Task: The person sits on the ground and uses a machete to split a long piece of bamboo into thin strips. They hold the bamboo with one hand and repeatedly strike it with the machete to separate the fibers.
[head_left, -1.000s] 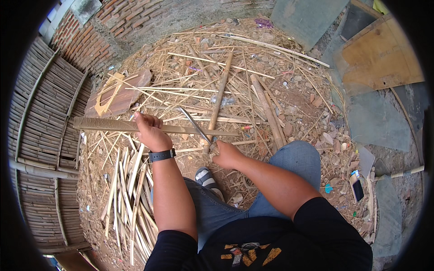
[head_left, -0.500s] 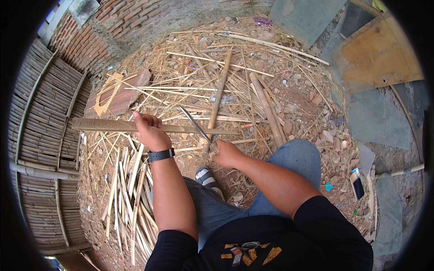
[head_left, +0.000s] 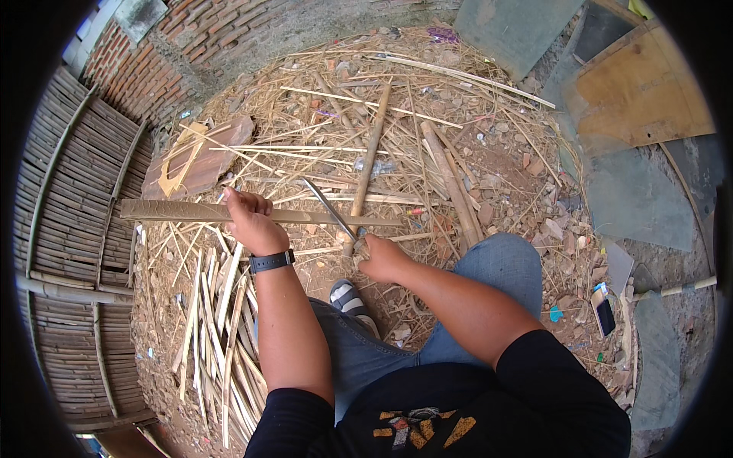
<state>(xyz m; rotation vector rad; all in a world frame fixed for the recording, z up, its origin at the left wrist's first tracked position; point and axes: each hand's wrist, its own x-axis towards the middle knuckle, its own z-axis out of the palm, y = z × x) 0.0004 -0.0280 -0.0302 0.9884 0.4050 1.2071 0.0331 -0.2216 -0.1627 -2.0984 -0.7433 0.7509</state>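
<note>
My left hand [head_left: 252,223], with a dark watch on its wrist, is closed around a long brown bamboo slat [head_left: 172,211] held crosswise in front of me. A small white stick [head_left: 222,196], perhaps a cigarette, shows between its fingers. My right hand [head_left: 385,259] grips the handle of a long knife [head_left: 324,202]. The blade points away and to the left, crossing the slat to the right of my left hand. Whether its edge touches the bamboo, I cannot tell. Most of the handle is hidden in my fist.
Pale split bamboo strips [head_left: 217,328] are heaped at my left. Bamboo poles [head_left: 372,156] and shavings litter the rubble ground ahead, near a brown board [head_left: 202,164]. A phone [head_left: 605,314] lies at the right. A bamboo fence [head_left: 69,206] and leaning sheets [head_left: 637,195] border the sides.
</note>
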